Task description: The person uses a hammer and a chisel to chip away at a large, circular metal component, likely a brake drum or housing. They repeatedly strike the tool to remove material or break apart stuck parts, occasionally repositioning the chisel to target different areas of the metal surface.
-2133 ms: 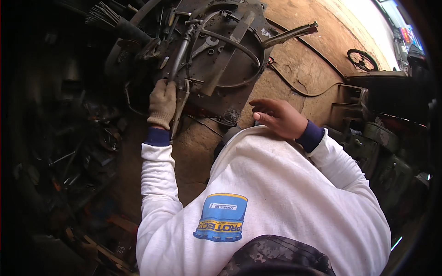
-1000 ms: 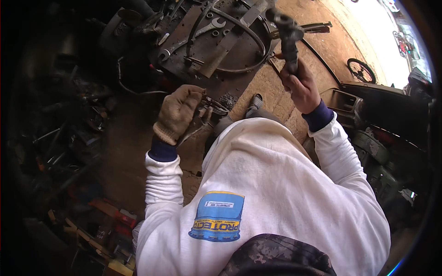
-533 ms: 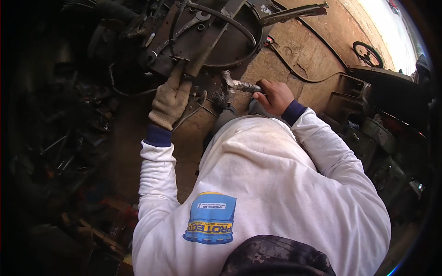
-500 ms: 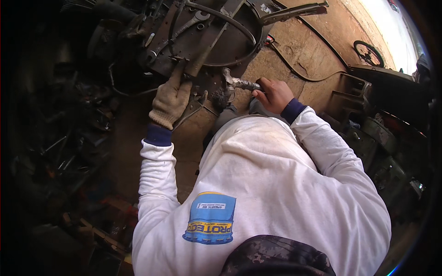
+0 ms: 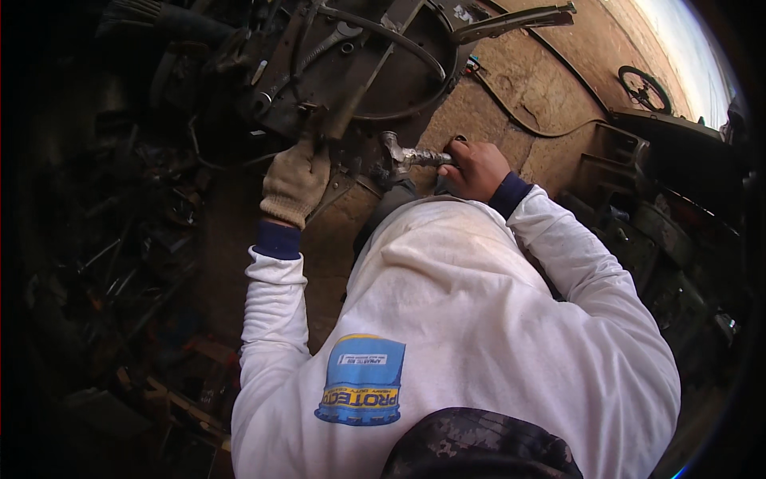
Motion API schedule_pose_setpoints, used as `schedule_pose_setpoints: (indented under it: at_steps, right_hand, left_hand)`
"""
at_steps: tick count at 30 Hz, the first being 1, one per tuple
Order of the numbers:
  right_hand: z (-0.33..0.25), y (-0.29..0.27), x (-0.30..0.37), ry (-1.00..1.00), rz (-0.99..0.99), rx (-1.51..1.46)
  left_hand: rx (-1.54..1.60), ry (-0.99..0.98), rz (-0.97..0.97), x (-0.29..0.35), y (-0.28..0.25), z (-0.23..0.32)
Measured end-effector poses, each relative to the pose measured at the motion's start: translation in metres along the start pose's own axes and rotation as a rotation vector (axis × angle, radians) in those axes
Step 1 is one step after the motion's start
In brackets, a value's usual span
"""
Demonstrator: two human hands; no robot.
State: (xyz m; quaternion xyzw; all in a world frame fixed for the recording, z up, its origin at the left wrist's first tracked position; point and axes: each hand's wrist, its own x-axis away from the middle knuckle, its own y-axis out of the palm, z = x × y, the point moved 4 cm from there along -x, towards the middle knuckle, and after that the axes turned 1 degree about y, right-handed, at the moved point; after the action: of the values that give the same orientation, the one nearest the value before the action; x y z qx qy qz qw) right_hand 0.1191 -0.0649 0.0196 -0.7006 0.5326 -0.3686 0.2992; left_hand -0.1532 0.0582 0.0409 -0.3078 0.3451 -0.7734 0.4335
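My right hand, bare, is closed round the handle of a hammer with a rough, silvery metal shaft. The hammer's head lies to the left of that hand, near the bench's front edge. My left hand wears a tan knit glove and reaches to the front edge of the dark metal bench. Its fingers are bent together beside the near end of a flat metal bar; what the fingertips hold is hard to see in the shadow. The bar lies across a round metal hoop on the bench.
A combination wrench lies on the bench left of the bar. Locking pliers stick out at its far right. A hose runs over the floor toward a small wheel. Dark metal clutter fills the left side; steel channel pieces stand at right.
The hammer's head has shifted slightly and now shows more clearly. My left hand's fingers have drawn in a little at the bench edge. The bench things look nearly unmoved.
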Motion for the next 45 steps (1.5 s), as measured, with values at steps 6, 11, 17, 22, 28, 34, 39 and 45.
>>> schedule_pose_setpoints:
  at_steps: [6,11,17,22,28,34,39,45]
  right_hand:
    - [-0.01,-0.004,0.003,-0.038,0.007,-0.044]
    - [-0.006,0.012,0.001,0.233,-0.109,-0.05]
    - [-0.007,0.002,0.012,0.046,0.003,-0.089]
    - [-0.015,-0.015,0.007,-0.147,0.098,-0.099]
    - [0.0,-0.008,0.002,0.12,0.003,0.013]
    - [-0.014,-0.017,-0.002,0.02,0.019,-0.018]
    - [-0.009,-0.009,0.0,0.11,0.007,-0.026]
    - [-0.027,-0.023,0.012,-0.29,0.103,-0.154]
  left_hand:
    - [-0.045,-0.005,-0.003,0.0,0.001,-0.005]
    - [-0.036,-0.036,0.006,0.002,-0.003,0.009]
    - [-0.044,0.043,0.054,0.0,0.002,0.0]
    - [-0.093,0.084,0.082,-0.002,0.006,-0.001]
    - [-0.292,0.06,-0.016,-0.003,0.006,0.004]
    - [-0.467,0.258,0.001,0.001,0.017,-0.009]
    - [-0.464,0.174,0.003,0.001,0.02,-0.015]
    - [-0.537,0.257,0.02,0.002,0.019,-0.006]
